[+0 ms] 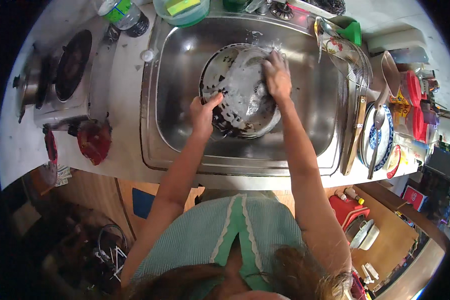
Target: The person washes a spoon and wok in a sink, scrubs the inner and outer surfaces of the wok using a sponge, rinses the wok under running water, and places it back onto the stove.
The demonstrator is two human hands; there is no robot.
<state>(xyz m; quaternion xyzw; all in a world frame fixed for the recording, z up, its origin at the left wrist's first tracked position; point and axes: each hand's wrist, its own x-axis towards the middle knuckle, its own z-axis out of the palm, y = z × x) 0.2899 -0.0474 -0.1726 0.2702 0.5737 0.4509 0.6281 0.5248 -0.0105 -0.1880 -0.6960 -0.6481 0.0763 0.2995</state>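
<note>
A round metal pan or bowl (243, 93) with dark patches and whitish suds lies in the stainless steel sink (315, 112). My left hand (206, 108) grips its left rim, with the thumb over the edge. On the upper right side of the pan, my right hand (278, 77) presses with its fingers stretched and slightly blurred; whether something lies under the fingers cannot be told. Small splashes of foam show on the sink wall just above the right hand.
A green basin (182, 17) with a yellow-green sponge (182, 5) stands behind the sink, beside a plastic bottle (125, 18). At right are wire strainers (348, 56), stacked plates (386, 138) and a spoon (377, 131). A gas stove (73, 67) is at left.
</note>
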